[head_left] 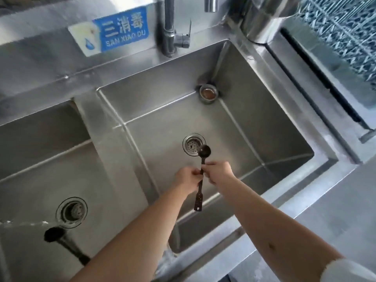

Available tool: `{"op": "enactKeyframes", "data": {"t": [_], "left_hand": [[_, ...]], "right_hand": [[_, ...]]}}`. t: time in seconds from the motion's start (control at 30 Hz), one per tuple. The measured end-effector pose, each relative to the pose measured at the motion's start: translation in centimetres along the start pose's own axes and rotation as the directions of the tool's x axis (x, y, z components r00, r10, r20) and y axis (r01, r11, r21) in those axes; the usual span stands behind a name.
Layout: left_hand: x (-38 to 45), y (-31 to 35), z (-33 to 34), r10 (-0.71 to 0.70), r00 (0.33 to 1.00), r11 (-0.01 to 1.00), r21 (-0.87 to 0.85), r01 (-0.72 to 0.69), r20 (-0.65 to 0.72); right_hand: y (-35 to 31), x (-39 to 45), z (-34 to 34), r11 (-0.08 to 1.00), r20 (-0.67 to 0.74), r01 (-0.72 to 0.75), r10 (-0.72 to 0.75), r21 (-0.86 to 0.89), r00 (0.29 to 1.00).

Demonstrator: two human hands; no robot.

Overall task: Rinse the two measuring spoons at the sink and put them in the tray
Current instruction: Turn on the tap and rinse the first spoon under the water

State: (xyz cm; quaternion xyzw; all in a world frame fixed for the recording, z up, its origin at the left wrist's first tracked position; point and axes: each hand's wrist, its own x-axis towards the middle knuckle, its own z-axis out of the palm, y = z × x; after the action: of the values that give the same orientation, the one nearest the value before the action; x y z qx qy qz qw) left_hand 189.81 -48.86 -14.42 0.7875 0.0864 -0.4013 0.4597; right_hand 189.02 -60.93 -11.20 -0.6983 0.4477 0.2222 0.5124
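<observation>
- Two stainless-steel sink basins fill the view: the right-hand steel basin [254, 123] shows whole, while the left-hand steel basin [30, 159] is cut off by the left and bottom edges.
- A chrome tap [169, 31] rises behind the right basin; its spout runs off the top edge, so its mouth is hidden.
- A blue and white wall sticker [110, 34] sits on the splashback left of the tap.
- Both bare forearms reach in from the bottom edge and meet over the right basin, near its round perforated drain strainer [194, 144].
- The left hand [188, 178] and right hand [218, 171] both pinch the stem of a dark long-handled measuring spoon [200, 180], fingers curled round it. Its bowl points away, overlapping the strainer; its handle end hangs towards the person. Whether one spoon or two stacked spoons are held is hard to make out.
- A blurred dark long-handled object [61, 243] lies in the left basin by that basin's drain [71, 212]; its shape is unclear.
- No tray can be identified.
</observation>
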Motion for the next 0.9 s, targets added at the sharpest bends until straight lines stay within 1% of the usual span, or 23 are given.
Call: {"op": "enactKeyframes", "data": {"t": [0.07, 0.1, 0.17, 0.23, 0.27, 0.4, 0.57, 0.8, 0.9], "left_hand": [[2.8, -1.1, 1.4, -0.052, 0.998, 0.996, 0.071, 0.054, -0.023], [4.0, -1.7, 1.9, -0.073, 0.997, 0.993, 0.094, 0.075, -0.023], [6.2, -3.0, 2.8, -0.095, 0.995, 0.979, 0.179, 0.094, -0.003], [7.4, -4.1, 3.4, -0.113, 0.993, 0.943, 0.311, 0.118, -0.035], [7.6, -4.5, 3.7, -0.121, 0.991, 0.933, 0.335, 0.135, -0.063], [8.4, -5.7, 4.6, -0.189, 0.976, 0.916, 0.339, 0.214, -0.106], [9.4, -7.0, 4.9, -0.202, 0.969, 0.897, 0.37, 0.241, -0.142], [10.0, -7.1, 4.5, -0.201, 0.971, 0.872, 0.429, 0.238, -0.129], [9.1, -5.9, 3.5, -0.143, 0.98, 0.844, 0.501, 0.194, -0.139]], "right_hand": [[1.2, 3.5, 0.6, 0.98, 0.046, -0.165, 0.161, 0.109, 0.986], [1.9, 5.1, 1.2, 0.964, 0.069, -0.234, 0.227, 0.13, 0.972], [3.1, 7.9, 2.2, 0.935, 0.109, -0.333, 0.321, 0.125, 0.941], [4.5, 10.1, 3.3, 0.917, 0.111, -0.385, 0.374, 0.105, 0.921], [5.2, 11.0, 3.8, 0.915, 0.105, -0.392, 0.383, 0.091, 0.918], [7.5, 13.1, 5.6, 0.893, 0.037, -0.425, 0.424, 0.149, 0.905], [8.4, 14.1, 6.9, 0.896, -0.013, -0.429, 0.433, 0.118, 0.901], [9.2, 14.2, 7.2, 0.91, -0.056, -0.407, 0.412, 0.079, 0.91], [7.4, 12.7, 6.1, 0.936, -0.085, -0.351, 0.349, -0.013, 0.933]]}}
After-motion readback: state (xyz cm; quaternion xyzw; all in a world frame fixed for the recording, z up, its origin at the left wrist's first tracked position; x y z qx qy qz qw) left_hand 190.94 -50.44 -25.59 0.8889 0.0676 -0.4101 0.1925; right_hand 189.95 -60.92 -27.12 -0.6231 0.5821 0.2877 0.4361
